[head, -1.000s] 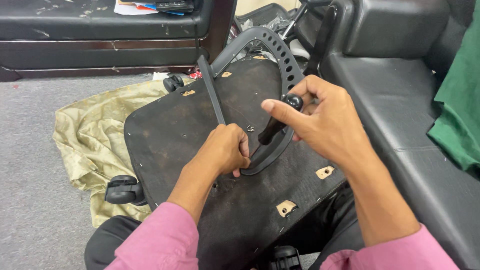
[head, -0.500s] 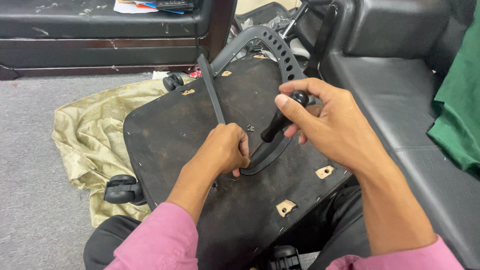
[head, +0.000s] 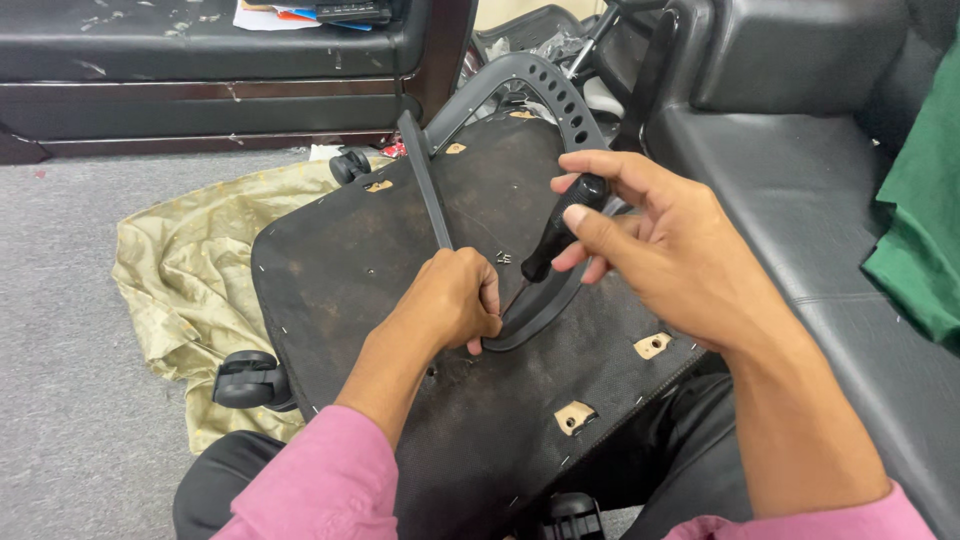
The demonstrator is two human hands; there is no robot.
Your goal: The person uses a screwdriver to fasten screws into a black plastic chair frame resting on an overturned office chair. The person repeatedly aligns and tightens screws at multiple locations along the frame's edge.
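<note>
Black and slim, the screwdriver sits in your right hand, its rounded cap pinched between thumb and forefinger while the other fingers stand loosely spread; the shaft slants down toward your left hand, and the tip is hidden behind those knuckles. Your left hand is curled into a closed fist, fingers pressed together at the lower end of the grey armrest bracket, where it meets the black underside of the chair seat lying across your lap; whether those fingers pinch a fastener cannot be told. Risk: with the tip working so close to your left fingertips, a slip off the screw head would likely drive it into them, and a grip on the cap alone gives little side control. Two small loose screws lie on the sloping seat panel just beside the bracket; a nudge could roll them off onto the grey carpet or into the olive cloth spread beneath. A caster wheel shows at the seat's left edge. No tray, box or cup holds the fasteners. The only laden surface is the dark shelf beyond, carrying papers. A black sofa and green fabric stand to your right.
</note>
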